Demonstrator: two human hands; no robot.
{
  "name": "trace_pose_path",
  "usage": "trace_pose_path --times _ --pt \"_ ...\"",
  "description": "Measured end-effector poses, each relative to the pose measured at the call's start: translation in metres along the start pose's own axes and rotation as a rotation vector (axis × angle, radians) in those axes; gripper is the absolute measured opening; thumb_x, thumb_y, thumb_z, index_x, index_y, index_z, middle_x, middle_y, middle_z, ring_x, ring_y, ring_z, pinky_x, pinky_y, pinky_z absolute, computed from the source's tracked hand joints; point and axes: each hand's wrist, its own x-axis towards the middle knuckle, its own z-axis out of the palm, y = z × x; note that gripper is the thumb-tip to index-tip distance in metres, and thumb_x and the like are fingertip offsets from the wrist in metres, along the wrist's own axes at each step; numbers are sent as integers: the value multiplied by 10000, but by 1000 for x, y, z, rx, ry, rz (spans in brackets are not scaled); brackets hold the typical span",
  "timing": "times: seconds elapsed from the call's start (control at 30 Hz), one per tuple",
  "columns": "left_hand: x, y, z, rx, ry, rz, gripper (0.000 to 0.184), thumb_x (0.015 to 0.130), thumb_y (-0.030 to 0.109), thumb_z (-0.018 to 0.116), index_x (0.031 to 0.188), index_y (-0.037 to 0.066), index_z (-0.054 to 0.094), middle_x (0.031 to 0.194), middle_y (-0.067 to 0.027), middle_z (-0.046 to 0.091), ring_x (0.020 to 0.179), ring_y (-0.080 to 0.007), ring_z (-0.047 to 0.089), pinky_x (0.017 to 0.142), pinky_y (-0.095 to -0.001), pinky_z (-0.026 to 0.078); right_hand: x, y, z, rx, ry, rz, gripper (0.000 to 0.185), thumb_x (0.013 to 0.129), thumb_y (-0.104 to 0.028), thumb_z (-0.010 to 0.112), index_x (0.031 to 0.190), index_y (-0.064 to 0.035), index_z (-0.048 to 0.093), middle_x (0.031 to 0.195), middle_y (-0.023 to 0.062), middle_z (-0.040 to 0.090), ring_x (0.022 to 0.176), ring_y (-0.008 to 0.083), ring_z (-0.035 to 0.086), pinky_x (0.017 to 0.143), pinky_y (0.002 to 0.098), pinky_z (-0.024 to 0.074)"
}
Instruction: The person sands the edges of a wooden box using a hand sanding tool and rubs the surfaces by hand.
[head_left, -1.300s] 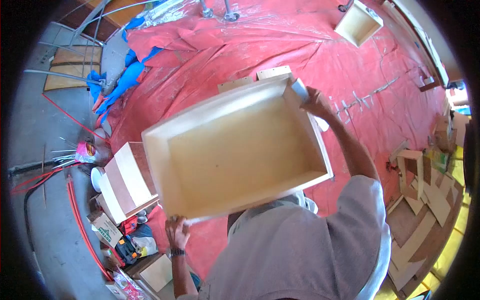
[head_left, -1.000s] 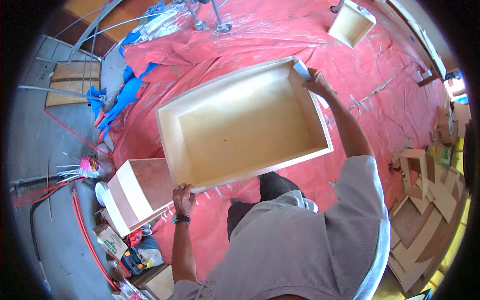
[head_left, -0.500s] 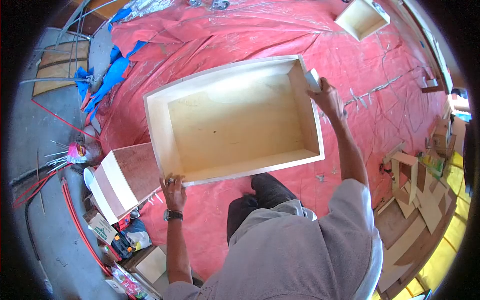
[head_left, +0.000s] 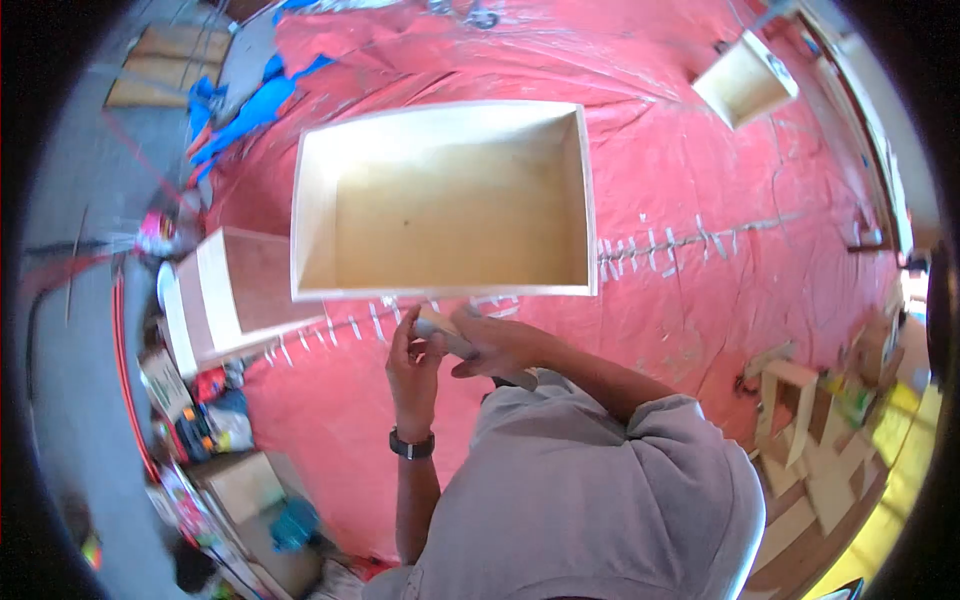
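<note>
In front of my body, just short of the near edge of a large open wooden box [head_left: 440, 293], my two hands meet on a small block [head_left: 447, 338], pale grey on one face and wood-coloured along an edge. My right hand [head_left: 505, 345] grips it from the right, fingers wrapped over it. My left hand [head_left: 412, 370], with a watch on the wrist, pinches its left end between fingers and thumb. The box lies open side up on red sheeting, and neither hand touches it. Blur hides finer detail of the block.
A striped wooden piece [head_left: 240, 290] stands against the box's left side. A smaller wooden box [head_left: 745, 82] sits far right. Wood offcuts [head_left: 830, 480] are piled at the right, with a small frame [head_left: 790, 400]. Bags and tools clutter the left; taped seams cross the red sheet [head_left: 680, 350].
My right hand has left the box's right wall with the block and come toward my body. My left hand has let go of the near left corner and joined it at the block.
</note>
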Motion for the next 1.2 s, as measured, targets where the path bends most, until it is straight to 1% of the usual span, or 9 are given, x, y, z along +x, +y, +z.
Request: trace_pose_path --times 0.13,0.23,0.33,0.47,0.7,0.8,0.9,1.07,1.2 --pt "-80 -39 33 -271 213 65 532 1130 213 680 1606 26 537 1219 -41 679 1075 -141 651 908 -327 602 -44 -18 16 -113 -269 -40 577 920 -320 885 1288 -36 543 1141 200 665 1107 436 703 919 515 553" --pt "-137 -65 64 -620 360 15 476 1113 155 683 1559 22 583 1179 -18 677 1006 -112 624 860 -301 573 -76 -14 29 -203 -290 -294 547 956 -320 866 1304 -22 567 1143 168 693 1069 370 724 902 484 559" --pt "-177 -80 86 -833 458 -21 453 1094 161 705 1515 20 620 1105 37 657 915 -75 566 802 -278 513 -88 -23 -14 -123 -793 -338 594 1008 -332 830 1443 -17 576 1171 141 729 1114 281 733 922 432 568" --pt "-210 -67 88 -938 648 88 436 1121 297 700 1453 17 670 1008 48 651 851 -78 596 775 -283 529 -112 -32 -106 415 -666 -90 1014 944 -543 855 1663 30 428 1366 157 731 1113 229 758 939 404 635" --pt "-200 10 133 -1059 762 63 442 1090 289 752 1440 29 679 1084 -9 719 914 -104 693 820 -318 595 -148 52 -98 739 -832 -279 1140 885 -661 859 1668 37 412 1781 191 333 1122 257 768 914 431 659" --pt "-153 23 188 -955 648 136 511 1124 289 697 1539 10 595 1187 -60 763 1073 -162 756 956 -378 634 -184 48 -125 829 -724 -182 889 965 -370 833 1693 -41 441 1529 160 604 990 210 745 820 372 617" --pt "-104 69 261 -970 524 197 487 1118 223 703 1570 79 591 1159 -6 748 1074 -135 738 968 -367 626 -217 78 -186 681 -520 -124 800 991 -208 786 1692 -34 444 1284 90 717 870 147 673 685 320 546" --pt "-42 126 383 -845 243 266 479 1122 164 696 1584 104 584 1250 14 711 1132 -123 699 1007 -346 601 -275 168 -285 737 -278 -209 923 963 -315 831 1709 14 399 1279 119 726 1031 166 692 825 309 565" --pt "-8 151 455 -726 263 260 510 1114 186 718 1592 78 577 1260 11 709 1151 -117 682 1016 -320 585 -308 197 -342 740 -238 -111 867 1021 -322 774 1710 29 384 1261 115 724 1028 185 702 916 339 565"
